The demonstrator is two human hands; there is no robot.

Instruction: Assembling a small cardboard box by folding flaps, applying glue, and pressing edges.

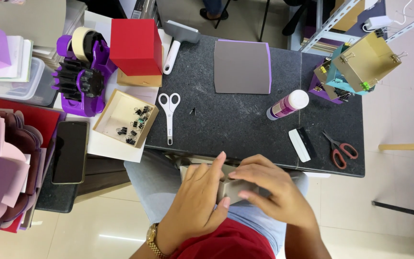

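Note:
Both my hands hold a small grey cardboard box [230, 188] over my lap, just below the front edge of the dark stone table [226, 120]. My left hand [196, 204], with a gold watch on the wrist, wraps the box's left side, fingers pressed against its wall. My right hand [273, 188] covers the right side, fingertips on the box's face. Most of the box is hidden under my hands.
On the table lie a grey and purple card sheet [242, 66], white scissors [169, 115], a glue bottle [287, 104], red-handled scissors [341, 149] and a white block [300, 145]. At left stand a red box [135, 45], a tray of binder clips [125, 117], a purple tape dispenser [80, 72] and a phone [69, 151].

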